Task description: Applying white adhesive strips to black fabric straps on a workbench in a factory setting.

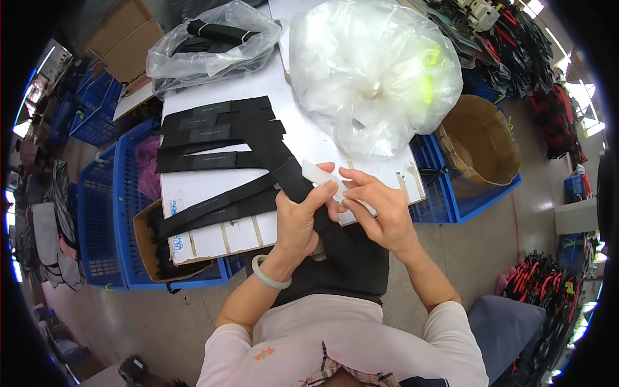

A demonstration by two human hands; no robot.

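Both of my hands meet above the near edge of the white tabletop. My left hand (298, 218) is closed, its thumb pressing on a small white flat piece (319, 175), which looks like foam or a thin sheet. My right hand (382, 209) pinches the same white piece from the other side with thumb and fingers. A black fabric strap (291, 178) runs beneath the left hand; whether the fingers also grip it is hidden. To the left, several black fabric strips (205, 160) with small printed labels lie fanned out, overlapping at their right ends.
A large clear plastic bag (374, 71) of pale contents stands on the table's far right. Another clear bag (213, 48) holds bundled black strips. Blue crates (100, 213) flank the table, with a brown carton (480, 145) at right. Black fabric (348, 267) covers my lap.
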